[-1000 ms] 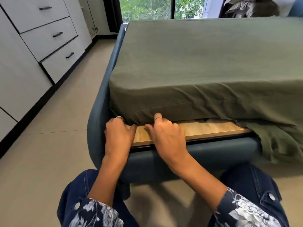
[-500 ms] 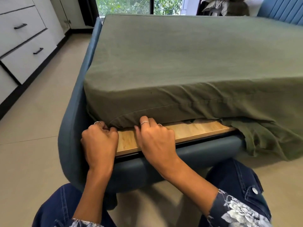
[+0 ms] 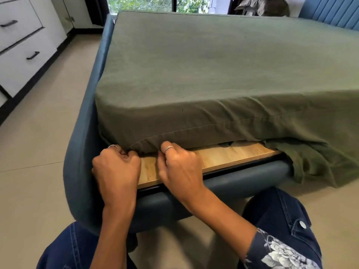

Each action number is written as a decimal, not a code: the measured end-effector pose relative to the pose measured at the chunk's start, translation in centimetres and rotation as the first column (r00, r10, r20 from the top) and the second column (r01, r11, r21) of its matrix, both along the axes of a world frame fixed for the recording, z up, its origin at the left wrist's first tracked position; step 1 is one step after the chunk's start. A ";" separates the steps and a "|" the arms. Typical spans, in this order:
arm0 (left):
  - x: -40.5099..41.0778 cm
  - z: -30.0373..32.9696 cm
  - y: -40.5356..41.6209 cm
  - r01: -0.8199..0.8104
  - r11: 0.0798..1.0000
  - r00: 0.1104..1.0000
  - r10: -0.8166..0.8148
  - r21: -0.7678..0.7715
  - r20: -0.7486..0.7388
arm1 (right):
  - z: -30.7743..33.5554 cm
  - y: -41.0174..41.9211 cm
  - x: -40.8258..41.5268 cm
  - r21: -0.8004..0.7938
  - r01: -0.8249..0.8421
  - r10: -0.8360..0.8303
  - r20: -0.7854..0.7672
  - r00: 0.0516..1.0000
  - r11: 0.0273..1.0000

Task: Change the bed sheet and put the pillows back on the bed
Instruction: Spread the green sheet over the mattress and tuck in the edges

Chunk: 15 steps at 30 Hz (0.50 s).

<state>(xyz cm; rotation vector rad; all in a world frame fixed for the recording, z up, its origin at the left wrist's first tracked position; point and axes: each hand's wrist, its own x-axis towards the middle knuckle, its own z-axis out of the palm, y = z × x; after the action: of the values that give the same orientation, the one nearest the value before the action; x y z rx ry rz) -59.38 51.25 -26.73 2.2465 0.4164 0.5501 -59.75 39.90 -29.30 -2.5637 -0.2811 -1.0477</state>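
Both hands gripped the lower hem of the green sheet at the bed's near-left corner: left hand clenched on the fabric by the blue bed frame, right hand pinching it just beside. The sheet covered the mattress, its right part hanging loose past the wooden board.
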 end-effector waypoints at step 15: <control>-0.1 1.1 0.6 -0.022 0.999 0.983 0.029 0.043 -0.181 | -0.6 0.3 -1.4 -0.025 -0.083 0.079 -0.131 0.988 0.996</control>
<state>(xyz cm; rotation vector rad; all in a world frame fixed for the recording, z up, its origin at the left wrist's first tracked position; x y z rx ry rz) -59.48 51.82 -25.62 2.3420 0.5311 0.3709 -61.18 40.17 -29.89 -2.6098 -0.3656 -0.8503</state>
